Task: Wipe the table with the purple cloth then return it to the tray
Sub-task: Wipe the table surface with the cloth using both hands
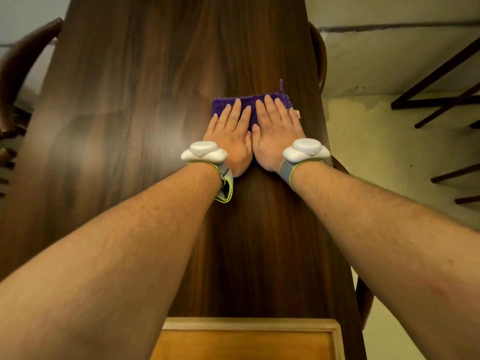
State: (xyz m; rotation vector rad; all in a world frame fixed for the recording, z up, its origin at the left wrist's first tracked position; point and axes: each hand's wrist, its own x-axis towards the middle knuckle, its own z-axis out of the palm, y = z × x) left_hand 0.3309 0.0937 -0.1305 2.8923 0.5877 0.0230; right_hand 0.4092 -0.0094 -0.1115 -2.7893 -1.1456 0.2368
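Note:
A purple cloth [222,105] lies flat on the dark wooden table [130,113], near its right edge. My left hand [230,133] and my right hand [276,128] rest side by side on top of it, palms down, fingers stretched out and pressing on the cloth. Most of the cloth is hidden under the hands; a small loop sticks up at its far right corner. A light wooden tray [249,324] sits at the near end of the table, between my forearms, with nothing visible in it.
The table's right edge runs just beside my right hand. A dark chair back [23,63] stands at the left. Another chair back [318,55] shows behind the right edge. Dark furniture legs [441,100] stand on the pale floor at right.

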